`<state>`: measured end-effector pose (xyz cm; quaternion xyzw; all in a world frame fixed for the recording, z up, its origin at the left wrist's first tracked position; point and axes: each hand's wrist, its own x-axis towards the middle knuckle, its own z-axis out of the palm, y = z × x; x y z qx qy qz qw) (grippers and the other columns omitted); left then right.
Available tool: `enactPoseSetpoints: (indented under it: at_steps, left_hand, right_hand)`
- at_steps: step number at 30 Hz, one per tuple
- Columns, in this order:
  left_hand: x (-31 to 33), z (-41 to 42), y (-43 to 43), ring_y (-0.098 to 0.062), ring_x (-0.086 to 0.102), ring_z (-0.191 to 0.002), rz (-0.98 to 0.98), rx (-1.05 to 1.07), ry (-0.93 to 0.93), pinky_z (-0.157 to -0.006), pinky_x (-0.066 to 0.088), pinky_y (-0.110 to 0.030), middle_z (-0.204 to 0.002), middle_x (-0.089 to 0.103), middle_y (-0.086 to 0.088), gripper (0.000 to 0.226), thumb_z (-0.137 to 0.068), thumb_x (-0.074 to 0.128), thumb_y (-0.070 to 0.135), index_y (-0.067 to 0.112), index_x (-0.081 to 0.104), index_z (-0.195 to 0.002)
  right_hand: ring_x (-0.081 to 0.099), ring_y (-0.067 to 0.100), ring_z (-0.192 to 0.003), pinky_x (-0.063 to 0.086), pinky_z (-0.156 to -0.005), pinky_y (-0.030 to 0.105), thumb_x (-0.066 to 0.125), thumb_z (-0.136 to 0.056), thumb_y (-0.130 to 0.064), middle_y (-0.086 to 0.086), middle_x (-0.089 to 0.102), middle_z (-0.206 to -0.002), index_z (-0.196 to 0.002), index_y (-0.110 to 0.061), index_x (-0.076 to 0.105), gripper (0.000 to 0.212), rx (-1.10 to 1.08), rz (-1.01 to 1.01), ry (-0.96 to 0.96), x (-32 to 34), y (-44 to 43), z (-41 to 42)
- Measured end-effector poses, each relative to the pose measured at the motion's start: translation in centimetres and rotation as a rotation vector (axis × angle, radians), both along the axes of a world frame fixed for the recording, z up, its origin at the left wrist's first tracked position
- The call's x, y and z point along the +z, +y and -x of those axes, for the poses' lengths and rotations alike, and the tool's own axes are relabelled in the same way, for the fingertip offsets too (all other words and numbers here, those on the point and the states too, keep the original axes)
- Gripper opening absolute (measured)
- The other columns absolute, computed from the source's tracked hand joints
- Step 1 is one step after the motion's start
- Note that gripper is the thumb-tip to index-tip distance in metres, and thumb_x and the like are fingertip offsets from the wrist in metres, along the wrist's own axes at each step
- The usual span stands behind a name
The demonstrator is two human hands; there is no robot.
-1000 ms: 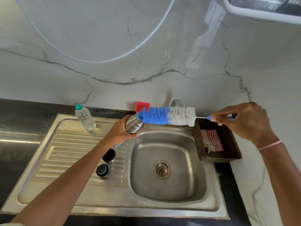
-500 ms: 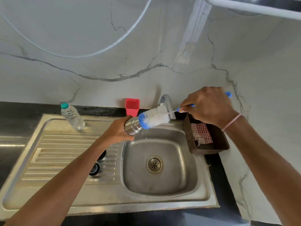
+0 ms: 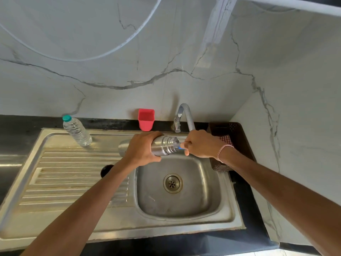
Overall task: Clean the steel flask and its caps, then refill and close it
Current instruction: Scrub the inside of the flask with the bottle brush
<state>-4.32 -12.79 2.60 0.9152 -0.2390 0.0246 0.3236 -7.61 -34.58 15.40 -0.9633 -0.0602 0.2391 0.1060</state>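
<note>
Fingers point(image 3: 149, 135) of the left hand point(image 3: 142, 150) curl round the middle of the steel flask point(image 3: 164, 145), thumb beneath it; the right hand point(image 3: 201, 144) is closed in a fist on the brush handle point(image 3: 181, 148), of which only a short blue piece shows between fist and flask mouth. The flask lies near level over the back edge of the sink point(image 3: 184, 202), mouth to the right, its ribbed neck shiny, no cap on it. A thread bracelet point(image 3: 224, 150) circles the right wrist. The tap point(image 3: 184, 111) stands behind the sink; a red cup point(image 3: 146, 119) just left of the tap; a brown basket point(image 3: 239, 133) with a checked cloth point(image 3: 226, 139) right of the sink. Left of the sink, a black cap point(image 3: 106, 169) sits on the drainboard point(image 3: 73, 178), with a water bottle point(image 3: 77, 132) at its back edge; black worktop point(image 3: 18, 130) surrounds all.
</note>
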Motion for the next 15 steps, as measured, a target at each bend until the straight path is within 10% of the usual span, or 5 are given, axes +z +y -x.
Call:
enactPoseSetpoints:
  at_steps: [5,10,15]
  left_hand:
    - [-0.3,0.1,0.2,-0.009,0.065,-0.085,-0.033,0.003,0.038,-0.077,0.053,-0.032,-0.103,0.072,0.015,0.069,-0.050,0.088,0.040,0.032,0.066,-0.115]
    - [0.2,0.1,1.0,-0.006,0.064,-0.083,-0.025,-0.038,0.083,-0.072,0.050,-0.027,-0.101,0.070,0.018,0.071,-0.051,0.089,0.040,0.035,0.065,-0.116]
    - [0.2,1.0,0.4,-0.013,0.067,-0.089,-0.041,-0.039,-0.071,-0.078,0.055,-0.036,-0.104,0.072,0.012,0.069,-0.050,0.092,0.039,0.028,0.067,-0.114]
  right_hand:
    - [0.058,0.022,-0.072,0.047,-0.065,0.029,0.044,-0.106,-0.022,0.004,0.061,-0.088,-0.119,-0.014,0.058,0.021,0.303,0.344,-0.316,0.0,0.3,2.8]
    - [0.048,0.020,-0.048,0.031,-0.044,0.031,0.059,-0.095,-0.017,0.005,0.056,-0.068,-0.108,-0.011,0.063,0.015,0.608,0.601,-0.664,-1.1,-1.2,5.6]
    - [0.034,0.007,-0.045,0.025,-0.041,0.020,0.044,-0.108,-0.032,-0.007,0.044,-0.061,-0.099,-0.012,0.065,0.031,-0.167,-0.152,0.103,0.3,-0.7,3.4]
